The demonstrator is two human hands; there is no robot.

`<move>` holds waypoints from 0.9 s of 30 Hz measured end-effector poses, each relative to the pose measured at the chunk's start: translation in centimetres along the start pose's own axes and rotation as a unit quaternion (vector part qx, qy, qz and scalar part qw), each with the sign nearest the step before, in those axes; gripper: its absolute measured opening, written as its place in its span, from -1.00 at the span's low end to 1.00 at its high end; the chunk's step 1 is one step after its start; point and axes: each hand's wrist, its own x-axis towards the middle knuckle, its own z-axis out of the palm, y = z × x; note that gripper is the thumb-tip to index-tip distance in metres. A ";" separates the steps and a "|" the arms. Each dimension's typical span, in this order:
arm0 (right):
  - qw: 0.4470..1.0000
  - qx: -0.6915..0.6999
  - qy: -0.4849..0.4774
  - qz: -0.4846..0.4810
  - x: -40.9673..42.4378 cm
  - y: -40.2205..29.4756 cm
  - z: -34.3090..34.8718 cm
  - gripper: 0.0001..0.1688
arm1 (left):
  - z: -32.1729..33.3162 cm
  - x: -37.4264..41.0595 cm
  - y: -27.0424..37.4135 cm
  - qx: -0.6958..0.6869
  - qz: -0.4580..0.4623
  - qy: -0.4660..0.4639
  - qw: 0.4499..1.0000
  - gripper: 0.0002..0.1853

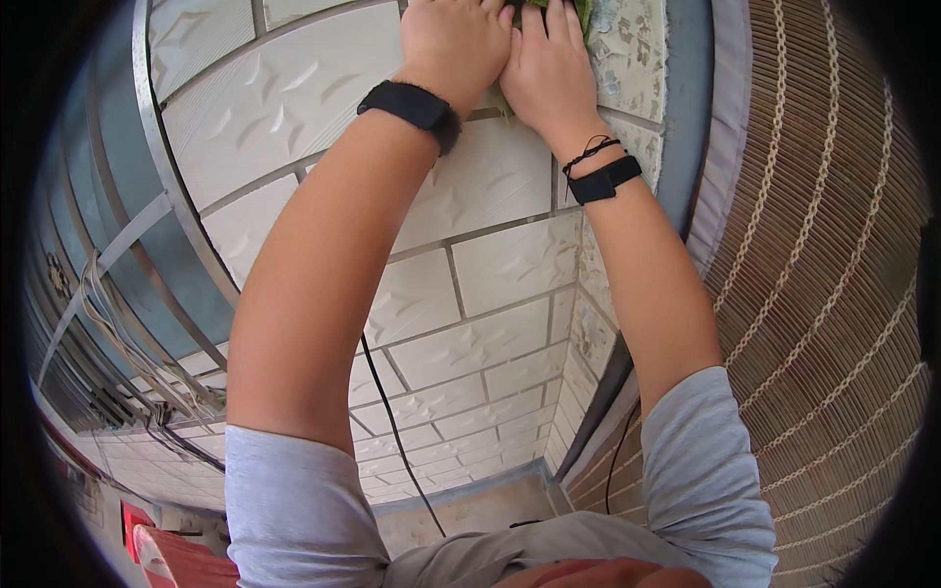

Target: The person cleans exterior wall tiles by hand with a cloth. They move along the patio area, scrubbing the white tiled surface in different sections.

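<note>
Both arms reach up along a white embossed tile wall (485,180). My left hand (457,48) is at the top edge of the view, with a black strap (408,106) around its wrist. Beside it, thumbs close together, my right hand (551,84) wears a black strap (606,182) and a thin black cord bracelet. Green leafy material (584,13) shows behind and between the fingers of my right hand, against the wall. A few thin green strands hang below the hands. The fingertips run out of the frame, so their grip is hidden.
A metal-barred window (158,250) with loose cables (117,323) is at left. On the right hangs a brown slatted curtain (816,294) with pale stitched cords, past a grey door frame (684,110). A black cable (390,419) runs down the wall. Something red (176,555) stands lower left.
</note>
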 end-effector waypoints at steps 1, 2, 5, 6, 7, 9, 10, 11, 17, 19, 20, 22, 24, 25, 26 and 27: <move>1.000 0.007 -0.008 0.001 0.8 -0.3 -0.1 -0.43 | 0.1 0.5 -0.6 0.013 -0.001 0.006 1.000 -0.44; 1.000 0.004 0.014 -0.011 0.9 -0.6 0.3 -0.45 | 0.8 0.4 -0.9 -0.007 -0.010 0.068 0.998 -0.45; 1.000 -0.009 -0.014 0.009 -0.6 -0.7 -0.8 -0.46 | -0.6 -1.1 0.7 -0.033 -0.017 0.011 0.999 -0.44; 1.000 -0.013 -0.015 0.018 -1.6 -1.0 -0.7 -0.47 | -1.2 -2.2 0.9 -0.032 -0.014 0.005 0.999 -0.44; 0.999 -0.020 -0.017 0.025 -3.3 -1.2 -0.5 -0.48 | -1.5 -3.4 1.5 -0.033 -0.012 0.001 0.999 -0.43; 0.998 -0.024 -0.046 0.045 -6.5 -2.0 -0.4 -0.51 | -1.6 -6.2 2.5 -0.032 -0.013 0.001 0.999 -0.47; 0.996 -0.026 -0.070 0.057 -7.6 -2.4 -1.0 -0.53 | -1.4 -7.2 3.2 -0.031 -0.017 0.011 0.999 -0.52; 0.993 -0.028 -0.095 0.068 -8.7 -2.8 -1.7 -0.55 | -1.3 -8.3 3.9 -0.031 -0.020 0.022 0.999 -0.55; 0.993 -0.012 -0.105 0.052 -8.7 -3.1 -2.7 -0.66 | -1.4 -9.1 4.4 -0.049 -0.021 -0.034 0.998 -0.44; 0.996 -0.012 -0.083 0.028 -6.3 -2.1 -1.7 -0.64 | -0.8 -7.1 3.4 -0.050 -0.031 -0.015 0.998 -0.45; 0.997 -0.014 -0.073 0.016 -4.7 -1.4 -1.1 -0.63 | -0.4 -5.6 2.6 -0.055 -0.042 0.029 0.997 -0.46; 0.999 -0.021 -0.024 -0.012 -1.5 -0.1 0.1 -0.59 | -0.2 -2.7 1.1 -0.048 -0.039 0.008 0.998 -0.43; 0.999 -0.030 -0.021 -0.016 0.1 0.4 0.4 -0.52 | -0.2 -0.7 -0.1 -0.038 -0.026 0.017 0.999 -0.41; 0.999 -0.036 -0.041 -0.007 0.3 0.3 0.4 -0.46 | -0.3 -0.7 -0.2 -0.021 -0.023 0.006 0.999 -0.41; 0.997 -0.041 -0.060 0.003 0.3 0.2 0.4 -0.41 | -0.4 -0.7 -0.2 -0.003 -0.020 -0.005 1.000 -0.41; 0.999 -0.032 -0.037 -0.003 -0.1 0.3 0.4 -0.43 | -0.7 -0.7 0.0 0.011 -0.016 -0.014 1.000 -0.41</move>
